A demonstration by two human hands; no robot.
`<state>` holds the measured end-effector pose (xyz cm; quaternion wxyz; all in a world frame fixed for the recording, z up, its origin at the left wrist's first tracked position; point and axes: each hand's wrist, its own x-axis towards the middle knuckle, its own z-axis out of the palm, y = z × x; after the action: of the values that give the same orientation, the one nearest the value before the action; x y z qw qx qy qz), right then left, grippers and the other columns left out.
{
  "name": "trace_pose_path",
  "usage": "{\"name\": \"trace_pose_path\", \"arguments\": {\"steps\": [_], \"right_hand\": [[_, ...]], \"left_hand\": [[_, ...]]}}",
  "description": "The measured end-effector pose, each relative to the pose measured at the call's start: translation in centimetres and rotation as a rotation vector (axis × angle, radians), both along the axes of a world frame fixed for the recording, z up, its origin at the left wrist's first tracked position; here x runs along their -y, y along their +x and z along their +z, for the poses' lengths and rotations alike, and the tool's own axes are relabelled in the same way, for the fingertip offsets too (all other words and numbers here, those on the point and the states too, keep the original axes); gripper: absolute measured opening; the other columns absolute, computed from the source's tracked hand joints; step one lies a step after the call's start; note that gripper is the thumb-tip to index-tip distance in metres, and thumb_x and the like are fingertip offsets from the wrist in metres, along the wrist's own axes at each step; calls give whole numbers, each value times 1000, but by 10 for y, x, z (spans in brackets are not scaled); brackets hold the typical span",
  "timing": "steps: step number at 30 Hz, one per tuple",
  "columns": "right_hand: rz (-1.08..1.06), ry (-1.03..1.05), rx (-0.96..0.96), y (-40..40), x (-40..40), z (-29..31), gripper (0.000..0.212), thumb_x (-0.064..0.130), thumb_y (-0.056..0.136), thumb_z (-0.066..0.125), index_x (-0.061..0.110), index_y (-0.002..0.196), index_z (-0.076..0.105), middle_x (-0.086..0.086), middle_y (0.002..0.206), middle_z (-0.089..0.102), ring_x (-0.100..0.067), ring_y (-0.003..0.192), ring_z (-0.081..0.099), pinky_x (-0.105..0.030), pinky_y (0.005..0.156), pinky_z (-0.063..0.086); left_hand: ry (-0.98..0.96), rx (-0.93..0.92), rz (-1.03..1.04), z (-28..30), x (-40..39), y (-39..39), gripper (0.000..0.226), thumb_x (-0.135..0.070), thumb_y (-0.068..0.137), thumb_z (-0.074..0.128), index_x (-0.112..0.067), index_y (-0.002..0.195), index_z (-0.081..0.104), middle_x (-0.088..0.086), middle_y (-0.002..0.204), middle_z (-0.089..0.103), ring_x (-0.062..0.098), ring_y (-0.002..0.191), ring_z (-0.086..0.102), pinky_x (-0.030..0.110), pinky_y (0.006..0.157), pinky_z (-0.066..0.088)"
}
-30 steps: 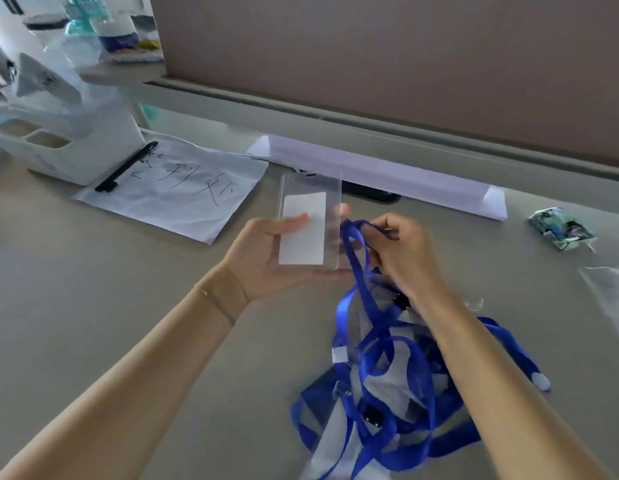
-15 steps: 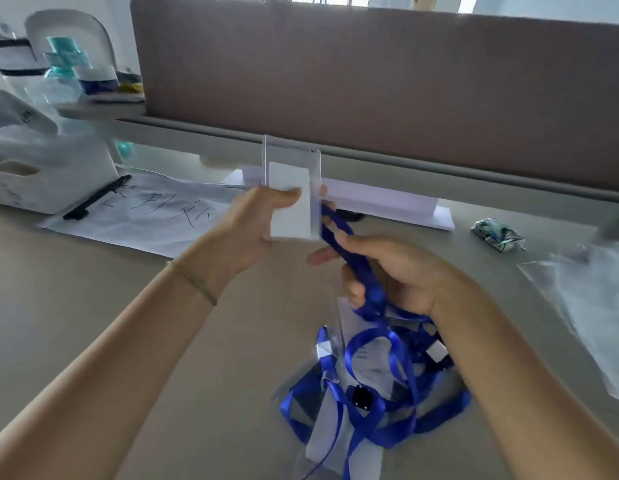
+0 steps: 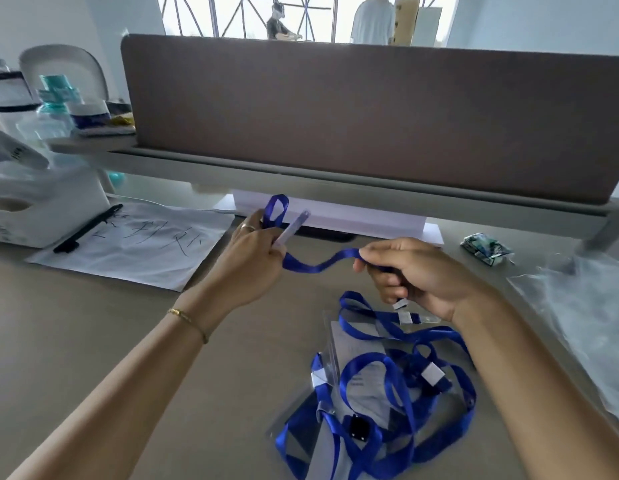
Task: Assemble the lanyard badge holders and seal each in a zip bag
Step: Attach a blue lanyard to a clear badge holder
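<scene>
Head view: the left hand (image 3: 252, 252) grips a clear, stiff plastic badge holder (image 3: 291, 227), seen nearly edge-on as a thin sliver slanting up past the fingers, together with a loop of flat blue woven lanyard (image 3: 320, 263) that stands up above the knuckles. From there the ribbon sags in a soft wave across the gap to the right hand (image 3: 415, 275), whose fingers are curled round it, pinching the strap. The two hands are held apart above the matte beige counter (image 3: 76, 341).

Below and between the wrists lies a tangled heap of more lanyards (image 3: 381, 393), glossy blue loops with small white tabs and a square black clip, over flat transparent sleeves holding white cards. Just beyond the right wrist, crinkled clear zip bags (image 3: 578, 313) lie in a pile. Beyond the left hand rests a sheet of paper (image 3: 135, 247) with handwritten marks and a black pen (image 3: 88, 228) laid across its edge.

Half a second earlier the holder faced the camera flat, its white card showing; it has since turned edge-on. The right hand, which was then close under the left, has drawn away to the side, stretching the ribbon between them.
</scene>
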<state>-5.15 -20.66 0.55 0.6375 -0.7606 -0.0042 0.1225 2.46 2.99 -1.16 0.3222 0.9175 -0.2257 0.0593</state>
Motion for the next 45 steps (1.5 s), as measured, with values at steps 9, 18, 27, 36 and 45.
{"name": "trace_pose_path", "arguments": {"steps": [9, 18, 27, 36, 45], "right_hand": [[48, -103, 2, -1, -23, -6, 33, 21, 104, 48, 8, 85, 72, 0, 54, 31, -15, 48, 26, -28, 52, 26], [113, -105, -16, 0, -21, -12, 33, 23, 103, 49, 4, 90, 72, -1, 57, 36, -15, 50, 31, -28, 54, 31], [6, -98, -6, 1, 5, -14, 25, 6, 98, 56, 17, 113, 71, -8, 74, 66, -16, 66, 60, -28, 67, 52], [103, 358, 44, -3, 21, -9, 37, -2, 86, 42, -3, 105, 74, -27, 99, 73, -34, 92, 72, -40, 87, 58], [-198, -129, 343, 0, 2, 1, 21, 27, 87, 70, 12, 73, 78, -11, 63, 65, -12, 64, 57, -30, 74, 48]], "left_hand": [[-442, -604, -398, 17, 2, -19, 20, -12, 95, 57, -23, 107, 68, -14, 96, 76, 1, 92, 69, 21, 87, 47], [-438, -677, -376, 10, 5, -22, 26, -13, 101, 46, -19, 111, 70, -3, 98, 74, 14, 87, 68, 21, 71, 52], [-347, -680, -304, 1, 2, -8, 27, -17, 106, 39, -9, 120, 61, 25, 99, 70, 26, 80, 68, 31, 75, 57], [-237, -574, -59, -4, 3, -1, 26, -18, 101, 48, -13, 115, 69, 11, 96, 72, 22, 75, 63, 26, 63, 48], [-100, -265, 15, 1, 15, -6, 21, -18, 84, 64, 2, 78, 61, 13, 68, 62, 22, 58, 51, 28, 51, 36]]}}
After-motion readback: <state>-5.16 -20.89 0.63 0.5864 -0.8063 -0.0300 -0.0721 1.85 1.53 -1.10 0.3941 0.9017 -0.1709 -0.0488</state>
